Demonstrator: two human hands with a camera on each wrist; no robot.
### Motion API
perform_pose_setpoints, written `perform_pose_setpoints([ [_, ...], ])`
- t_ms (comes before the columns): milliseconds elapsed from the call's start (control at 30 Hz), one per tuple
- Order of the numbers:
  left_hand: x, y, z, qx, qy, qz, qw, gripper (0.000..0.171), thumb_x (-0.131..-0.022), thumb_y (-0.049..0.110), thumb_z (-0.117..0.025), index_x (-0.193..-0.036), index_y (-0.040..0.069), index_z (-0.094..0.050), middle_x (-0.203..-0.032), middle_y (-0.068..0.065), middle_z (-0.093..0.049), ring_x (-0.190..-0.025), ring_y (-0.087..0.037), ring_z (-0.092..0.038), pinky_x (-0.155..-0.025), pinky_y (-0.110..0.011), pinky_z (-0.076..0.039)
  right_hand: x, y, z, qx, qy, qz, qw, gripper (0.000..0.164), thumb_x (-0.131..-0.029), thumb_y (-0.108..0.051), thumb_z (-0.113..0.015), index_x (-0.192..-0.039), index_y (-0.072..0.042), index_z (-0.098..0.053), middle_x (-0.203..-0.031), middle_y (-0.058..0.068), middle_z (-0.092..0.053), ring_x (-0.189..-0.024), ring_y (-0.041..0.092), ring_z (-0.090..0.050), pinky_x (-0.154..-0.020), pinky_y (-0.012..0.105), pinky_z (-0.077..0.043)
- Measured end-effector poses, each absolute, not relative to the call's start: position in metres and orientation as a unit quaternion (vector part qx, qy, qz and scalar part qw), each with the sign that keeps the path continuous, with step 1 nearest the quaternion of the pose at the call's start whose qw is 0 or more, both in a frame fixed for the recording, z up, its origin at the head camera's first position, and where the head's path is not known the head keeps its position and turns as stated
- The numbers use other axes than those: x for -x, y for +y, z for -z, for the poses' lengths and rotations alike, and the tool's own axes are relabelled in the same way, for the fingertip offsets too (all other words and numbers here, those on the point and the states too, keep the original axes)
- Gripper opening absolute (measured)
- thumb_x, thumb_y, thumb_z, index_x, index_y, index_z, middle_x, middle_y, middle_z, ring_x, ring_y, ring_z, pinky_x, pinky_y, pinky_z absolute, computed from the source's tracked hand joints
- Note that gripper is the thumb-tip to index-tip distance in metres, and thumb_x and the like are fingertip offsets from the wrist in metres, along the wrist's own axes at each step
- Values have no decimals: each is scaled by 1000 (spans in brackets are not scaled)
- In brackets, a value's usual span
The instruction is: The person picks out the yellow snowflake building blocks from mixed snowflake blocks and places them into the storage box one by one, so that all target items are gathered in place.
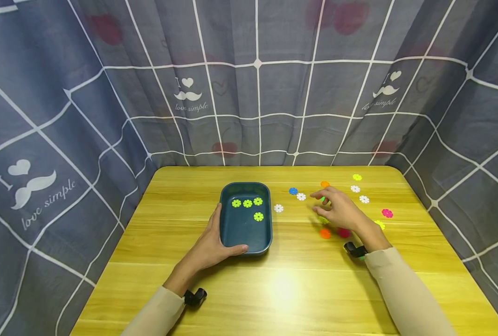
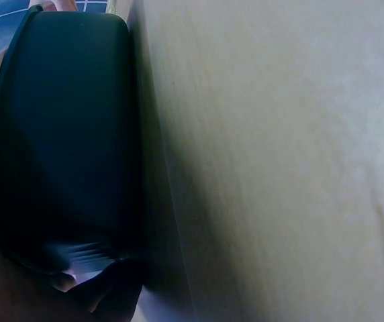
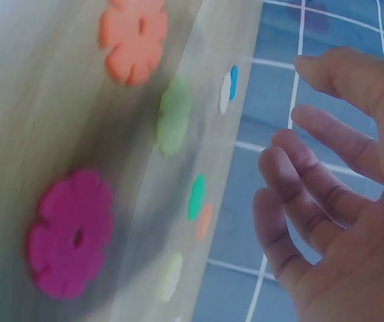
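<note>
My left hand (image 1: 211, 242) holds a dark teal plastic tray (image 1: 245, 238) at its near left corner, thumb over the near rim and fingers along the left side. In the left wrist view the tray's outer wall (image 2: 64, 147) fills the left part. Inside it lie several yellow-green flower-shaped discs (image 1: 247, 203). To the right, my right hand (image 1: 339, 210) hovers over scattered discs with loosely bent fingers and nothing between them. Below it are an orange disc (image 1: 325, 233) and a magenta disc (image 3: 72, 233); a yellow-green disc (image 3: 174, 117) lies past them.
Between tray and right hand lie a blue disc (image 1: 293, 191) and white discs (image 1: 278, 208). More discs lie farther right, among them a pink one (image 1: 387, 213) and a yellow-green one (image 1: 357, 177). A grey checked curtain (image 1: 240, 135) hangs behind the wooden table (image 1: 148, 261).
</note>
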State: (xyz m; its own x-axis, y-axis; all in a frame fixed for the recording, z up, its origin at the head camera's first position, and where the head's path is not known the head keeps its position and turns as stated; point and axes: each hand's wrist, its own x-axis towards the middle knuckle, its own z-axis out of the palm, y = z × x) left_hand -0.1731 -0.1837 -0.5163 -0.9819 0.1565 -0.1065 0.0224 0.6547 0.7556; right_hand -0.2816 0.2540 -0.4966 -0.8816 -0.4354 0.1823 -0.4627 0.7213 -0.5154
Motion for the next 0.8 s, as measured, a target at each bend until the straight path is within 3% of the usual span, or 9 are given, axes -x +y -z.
perform_pose_setpoints([
  [433,173,-183,515,-51,903,-419,82,157,-82,74,-99,-188,37,12,-199,-8,-1,-179,-50,-28,-135,-77,-39,284,279,506,-213,-933,-287,39,43,-105,-18,-89,-143,-1,-79,-132,22,-76,-102,30,-73,-84,36,-59],
  [800,172,-185,515,-51,903,-419,82,157,-82,74,-99,-188,36,11,-199,-10,-1,-178,-51,-30,-135,-77,-40,283,286,516,-224,-933,-281,-5,43,-102,-25,-94,-138,-5,-84,-116,12,-80,-88,16,-63,-77,28,-53],
])
